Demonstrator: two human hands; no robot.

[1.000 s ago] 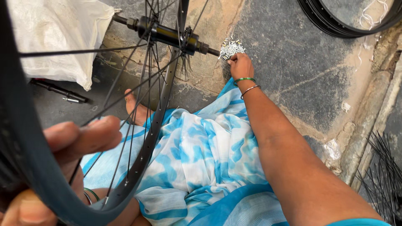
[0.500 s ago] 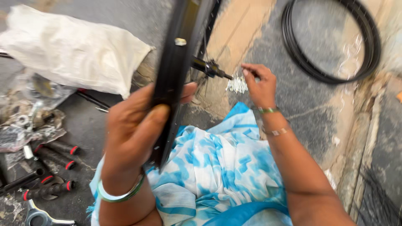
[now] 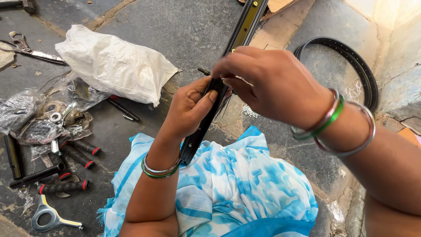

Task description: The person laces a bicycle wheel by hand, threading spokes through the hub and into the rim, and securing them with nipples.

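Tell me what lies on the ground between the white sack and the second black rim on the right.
In the head view, the held black rim, gripped by the left hand and right hand, crosses between the white sack and the second rim.

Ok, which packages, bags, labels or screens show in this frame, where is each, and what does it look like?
White sack: on the floor upper left, woven, lumpy, closed.
Clear plastic bags: on the floor at far left, crumpled, holding dark and metal parts.
Cardboard piece: top centre, flat, brown, behind the black rim.
No labels, signs or screens can be seen.
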